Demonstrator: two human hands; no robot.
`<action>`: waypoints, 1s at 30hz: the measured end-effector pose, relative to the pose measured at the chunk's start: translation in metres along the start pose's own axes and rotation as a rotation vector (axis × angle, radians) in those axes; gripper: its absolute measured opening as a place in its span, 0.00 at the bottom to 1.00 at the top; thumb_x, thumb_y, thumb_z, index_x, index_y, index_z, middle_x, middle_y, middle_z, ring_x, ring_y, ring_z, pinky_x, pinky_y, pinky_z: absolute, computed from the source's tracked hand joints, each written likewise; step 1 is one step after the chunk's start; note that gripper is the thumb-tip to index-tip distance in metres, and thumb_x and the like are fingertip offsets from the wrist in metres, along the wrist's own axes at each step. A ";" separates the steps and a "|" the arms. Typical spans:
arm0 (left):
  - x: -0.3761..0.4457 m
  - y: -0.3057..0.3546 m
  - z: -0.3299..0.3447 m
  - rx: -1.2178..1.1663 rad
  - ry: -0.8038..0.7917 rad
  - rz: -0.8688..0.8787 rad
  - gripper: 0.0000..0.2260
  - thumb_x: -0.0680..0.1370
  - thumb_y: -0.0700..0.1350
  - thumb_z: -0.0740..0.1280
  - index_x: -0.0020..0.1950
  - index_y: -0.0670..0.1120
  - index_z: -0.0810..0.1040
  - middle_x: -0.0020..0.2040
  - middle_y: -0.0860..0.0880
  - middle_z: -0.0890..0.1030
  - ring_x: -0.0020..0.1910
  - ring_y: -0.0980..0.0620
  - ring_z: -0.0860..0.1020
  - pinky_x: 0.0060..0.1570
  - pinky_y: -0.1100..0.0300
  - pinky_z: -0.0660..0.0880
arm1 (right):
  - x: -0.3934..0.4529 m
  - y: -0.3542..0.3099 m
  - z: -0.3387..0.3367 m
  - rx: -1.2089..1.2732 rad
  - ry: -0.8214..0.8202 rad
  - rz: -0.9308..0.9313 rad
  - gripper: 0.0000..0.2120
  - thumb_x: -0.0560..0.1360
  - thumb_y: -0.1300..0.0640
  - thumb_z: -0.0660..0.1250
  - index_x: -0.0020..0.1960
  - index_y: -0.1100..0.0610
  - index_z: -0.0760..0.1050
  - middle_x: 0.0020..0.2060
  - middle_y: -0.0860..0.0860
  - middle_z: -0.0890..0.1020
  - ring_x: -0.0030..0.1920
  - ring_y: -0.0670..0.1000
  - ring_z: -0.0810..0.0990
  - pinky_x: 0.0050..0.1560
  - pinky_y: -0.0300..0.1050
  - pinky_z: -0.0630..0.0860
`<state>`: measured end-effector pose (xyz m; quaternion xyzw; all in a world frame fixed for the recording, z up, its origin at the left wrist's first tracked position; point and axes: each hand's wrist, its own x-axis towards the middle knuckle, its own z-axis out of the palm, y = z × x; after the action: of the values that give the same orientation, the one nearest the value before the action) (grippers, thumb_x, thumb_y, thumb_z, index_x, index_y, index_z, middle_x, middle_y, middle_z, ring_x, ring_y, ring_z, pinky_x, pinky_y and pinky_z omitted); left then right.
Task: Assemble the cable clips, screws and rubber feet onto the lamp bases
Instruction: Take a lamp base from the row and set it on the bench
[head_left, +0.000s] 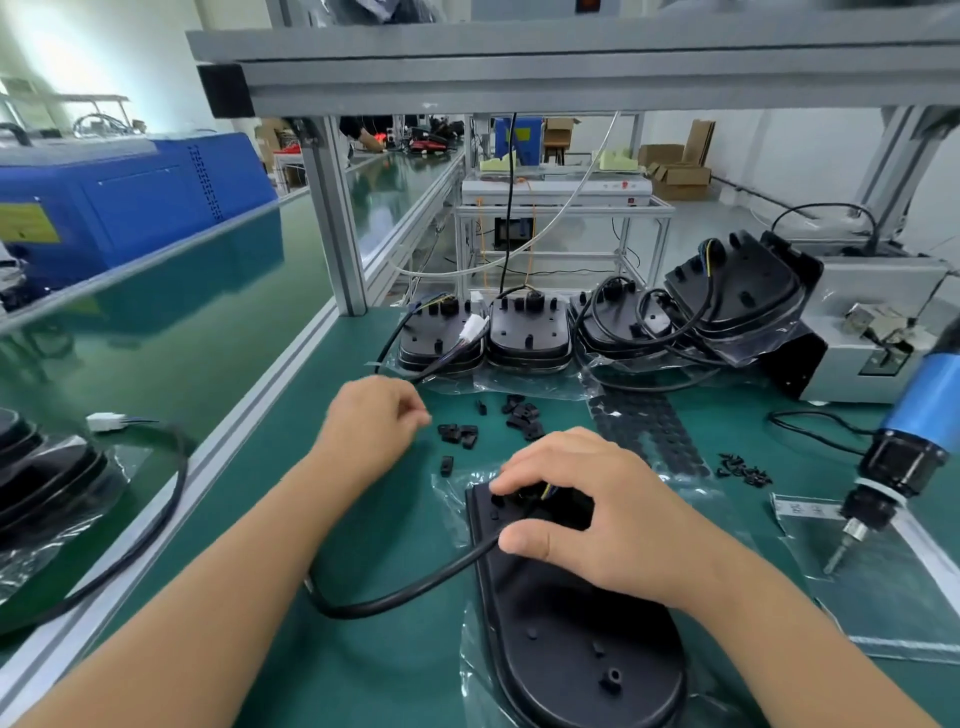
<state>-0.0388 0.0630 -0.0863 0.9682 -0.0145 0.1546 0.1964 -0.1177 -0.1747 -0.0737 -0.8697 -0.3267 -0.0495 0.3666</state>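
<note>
One lamp base (576, 639) lies underside up on its plastic bag at the near edge of the green mat, its black cable (410, 590) looping out to the left. No clip, screw or rubber foot can be seen fitted on it, so the work is judged barely begun. Loose cable clips (519, 415), screws (743, 470) and a sheet of rubber feet (649, 431) wait behind, and further bases (527, 332) are lined up beyond. The right hand (597, 514) is pressed onto the base's far end, fingers curled where the cable enters. The left hand (371, 421) hovers by the clips, fingertips pinched together; whether anything is held cannot be told.

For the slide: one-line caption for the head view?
Right hand presses the black cable into the black oval plastic lamp base; left hand reaches toward small black plastic cable clips.
</note>
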 end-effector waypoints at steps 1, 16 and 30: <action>0.004 -0.005 0.000 0.095 0.065 -0.055 0.07 0.75 0.48 0.72 0.46 0.45 0.83 0.40 0.50 0.79 0.44 0.48 0.78 0.45 0.58 0.72 | 0.001 0.000 -0.001 0.015 0.015 0.005 0.22 0.66 0.31 0.65 0.54 0.41 0.80 0.52 0.36 0.79 0.60 0.40 0.73 0.63 0.47 0.69; 0.010 0.019 -0.056 -1.019 -0.464 -0.436 0.06 0.78 0.46 0.67 0.47 0.44 0.79 0.30 0.50 0.78 0.28 0.58 0.72 0.26 0.70 0.63 | 0.080 -0.032 0.004 0.319 -0.031 0.421 0.11 0.80 0.50 0.63 0.49 0.55 0.80 0.44 0.52 0.86 0.40 0.46 0.84 0.36 0.37 0.77; 0.011 0.033 -0.040 -1.103 -0.594 -0.576 0.12 0.79 0.49 0.65 0.42 0.41 0.79 0.34 0.47 0.75 0.29 0.53 0.72 0.27 0.63 0.72 | 0.098 -0.065 0.044 0.754 -0.057 0.774 0.06 0.80 0.55 0.60 0.50 0.55 0.75 0.18 0.47 0.75 0.16 0.41 0.67 0.19 0.28 0.59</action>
<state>-0.0430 0.0484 -0.0351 0.6935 0.1134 -0.2056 0.6812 -0.0874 -0.0597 -0.0346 -0.7356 0.0126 0.2335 0.6358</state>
